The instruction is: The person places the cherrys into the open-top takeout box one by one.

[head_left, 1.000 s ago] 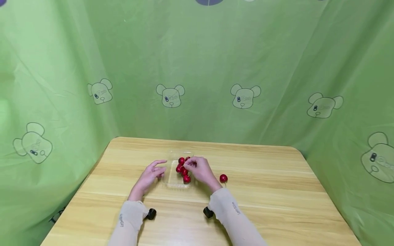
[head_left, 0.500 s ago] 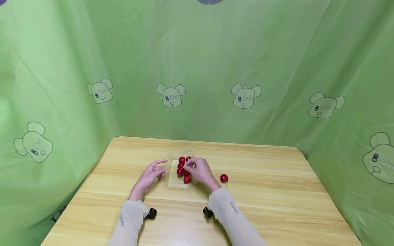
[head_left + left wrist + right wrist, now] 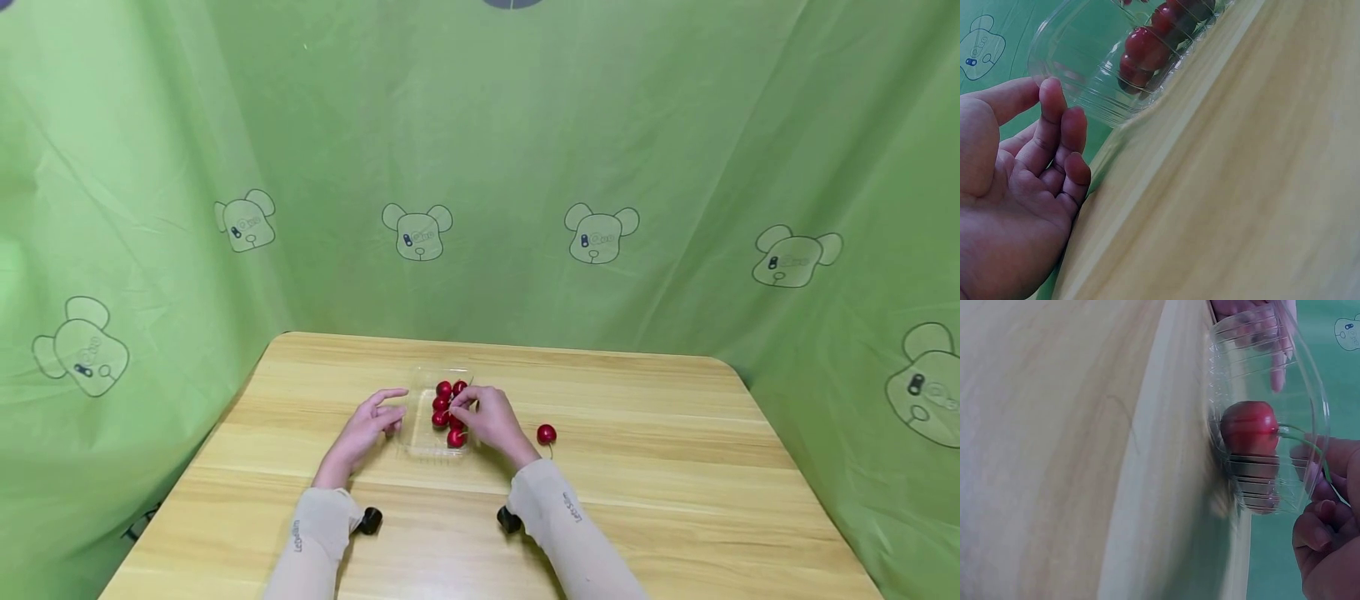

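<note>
A clear plastic container (image 3: 417, 443) stands on the table with several red cherries (image 3: 456, 438) in its right half. My right hand (image 3: 489, 418) reaches over the container's right side, thumb and forefinger pinched together among the cherries, seemingly on a cherry's thin stem. In the right wrist view, a green stem (image 3: 1300, 430) rises from a cherry (image 3: 1249, 428) towards those fingers. My left hand (image 3: 367, 427) is at the container's left side, fingers loosely bent and fingertips close to the wall. In the left wrist view, the palm (image 3: 1016, 219) holds nothing.
One loose cherry (image 3: 547, 434) with its stem lies on the wooden table (image 3: 660, 467), right of the container. A green curtain (image 3: 495, 292) with bear-head outlines hangs behind and beside the table. Black wrist devices (image 3: 509, 519) sit at both cuffs.
Cherries under the right fingertips have shifted slightly and now lie more spread out in the container. The right hand has barely moved; the left hand has stayed in place.
</note>
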The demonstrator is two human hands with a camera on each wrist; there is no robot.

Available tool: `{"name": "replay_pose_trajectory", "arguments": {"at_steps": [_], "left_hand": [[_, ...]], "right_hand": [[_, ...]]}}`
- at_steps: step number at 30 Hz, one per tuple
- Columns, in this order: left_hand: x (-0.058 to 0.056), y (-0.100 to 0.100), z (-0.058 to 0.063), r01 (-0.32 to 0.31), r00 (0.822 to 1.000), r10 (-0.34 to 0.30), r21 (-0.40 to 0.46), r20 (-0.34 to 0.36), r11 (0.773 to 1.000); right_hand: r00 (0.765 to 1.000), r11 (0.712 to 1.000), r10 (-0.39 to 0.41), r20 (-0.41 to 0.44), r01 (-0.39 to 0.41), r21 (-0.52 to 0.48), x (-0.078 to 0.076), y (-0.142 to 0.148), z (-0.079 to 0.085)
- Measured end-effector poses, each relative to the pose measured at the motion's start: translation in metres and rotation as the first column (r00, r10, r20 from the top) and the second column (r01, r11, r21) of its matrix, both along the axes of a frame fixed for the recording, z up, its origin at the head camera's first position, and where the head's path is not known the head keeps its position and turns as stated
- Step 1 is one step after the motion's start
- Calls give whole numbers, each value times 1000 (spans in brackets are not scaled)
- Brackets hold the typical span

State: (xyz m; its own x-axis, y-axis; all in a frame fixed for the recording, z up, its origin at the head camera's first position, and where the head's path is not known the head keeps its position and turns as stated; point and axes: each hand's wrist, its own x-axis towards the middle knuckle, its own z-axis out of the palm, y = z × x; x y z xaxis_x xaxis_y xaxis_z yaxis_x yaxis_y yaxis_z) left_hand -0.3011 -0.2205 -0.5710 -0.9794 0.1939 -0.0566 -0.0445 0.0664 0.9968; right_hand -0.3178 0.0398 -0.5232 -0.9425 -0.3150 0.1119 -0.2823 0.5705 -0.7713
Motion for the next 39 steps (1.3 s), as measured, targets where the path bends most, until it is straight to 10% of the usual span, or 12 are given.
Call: {"name": "replay_pose_trajectory", "arguments": {"at_steps": [39], "left_hand": [[-1,0,-1,-3,1000,3,-2,-5,1000]], "right_hand": [[999,999,-40,-31,39,-30,1,2,-3]]}}
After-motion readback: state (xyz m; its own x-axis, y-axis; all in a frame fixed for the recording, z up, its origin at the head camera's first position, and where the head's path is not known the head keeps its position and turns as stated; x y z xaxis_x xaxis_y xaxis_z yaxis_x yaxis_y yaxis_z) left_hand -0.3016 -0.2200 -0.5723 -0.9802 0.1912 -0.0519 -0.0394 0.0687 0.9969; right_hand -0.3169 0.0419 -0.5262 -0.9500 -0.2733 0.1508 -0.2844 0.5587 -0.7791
